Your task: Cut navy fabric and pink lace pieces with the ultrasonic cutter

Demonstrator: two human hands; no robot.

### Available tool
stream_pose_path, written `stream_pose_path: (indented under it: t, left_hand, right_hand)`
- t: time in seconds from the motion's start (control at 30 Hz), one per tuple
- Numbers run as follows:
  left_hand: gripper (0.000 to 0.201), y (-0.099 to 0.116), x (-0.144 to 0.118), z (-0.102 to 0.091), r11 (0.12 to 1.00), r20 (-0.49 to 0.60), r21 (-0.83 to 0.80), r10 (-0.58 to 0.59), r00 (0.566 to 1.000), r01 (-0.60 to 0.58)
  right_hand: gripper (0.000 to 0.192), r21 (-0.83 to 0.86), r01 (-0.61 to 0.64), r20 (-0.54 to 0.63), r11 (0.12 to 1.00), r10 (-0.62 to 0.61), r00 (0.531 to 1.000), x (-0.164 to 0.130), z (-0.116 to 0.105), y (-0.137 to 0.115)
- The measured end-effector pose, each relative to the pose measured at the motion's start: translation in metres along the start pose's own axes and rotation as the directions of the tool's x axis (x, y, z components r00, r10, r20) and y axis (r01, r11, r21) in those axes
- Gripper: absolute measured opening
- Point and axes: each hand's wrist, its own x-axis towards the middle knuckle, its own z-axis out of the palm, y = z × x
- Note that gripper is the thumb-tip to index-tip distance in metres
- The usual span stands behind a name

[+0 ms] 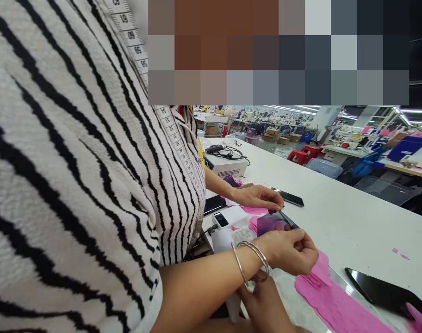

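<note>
A co-worker in a black-and-white striped top [75, 185], with a measuring tape [178, 138] round the neck, fills the left. That person's hand with two bangles [287, 252] and other hand [261, 196] pinch a dark purple piece [271, 223] over the white table [353, 222]. Pink fabric [329, 296] lies under and beside them. From the bottom edge a forearm, apparently my right one [263, 303], reaches up under the bangled wrist. Its hand is hidden behind that wrist. My left hand is out of sight.
A black phone [291, 199], a white power bank [228, 217] and a white box with cables [226, 166] lie on the table. A glossy black sheet [384, 291] sits at lower right. Red stools [308, 152], bins and more worktables stand beyond.
</note>
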Motion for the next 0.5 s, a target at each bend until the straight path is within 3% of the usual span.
stream_pose_path:
  t: [0.1, 0.17, 0.37, 0.5]
  left_hand:
    - [0.029, -0.012, -0.007, 0.001, 0.999, -0.043, -0.033, -0.008, 0.999, 0.006]
    - [0.026, -0.021, -0.013, 0.002, 0.999, -0.065, -0.047, -0.006, 0.998, 0.003]
    - [0.024, -0.044, -0.023, 0.002, 0.997, -0.146, -0.074, -0.033, 0.989, 0.022]
    - [0.027, -0.060, -0.020, -0.001, 0.992, -0.234, -0.112, -0.078, 0.969, 0.052]
  right_hand:
    - [0.022, -0.138, 0.241, 0.024, 0.961, -0.240, 0.971, -0.014, -0.014, -0.006]
    - [0.026, -0.247, 0.342, -0.021, 0.907, -0.358, 0.934, -0.023, -0.027, -0.013]
    - [0.027, -0.346, 0.280, -0.182, 0.895, -0.357, 0.916, -0.059, -0.066, -0.017]
    - [0.021, -0.442, 0.179, -0.246, 0.879, -0.310, 0.918, -0.085, -0.073, -0.001]
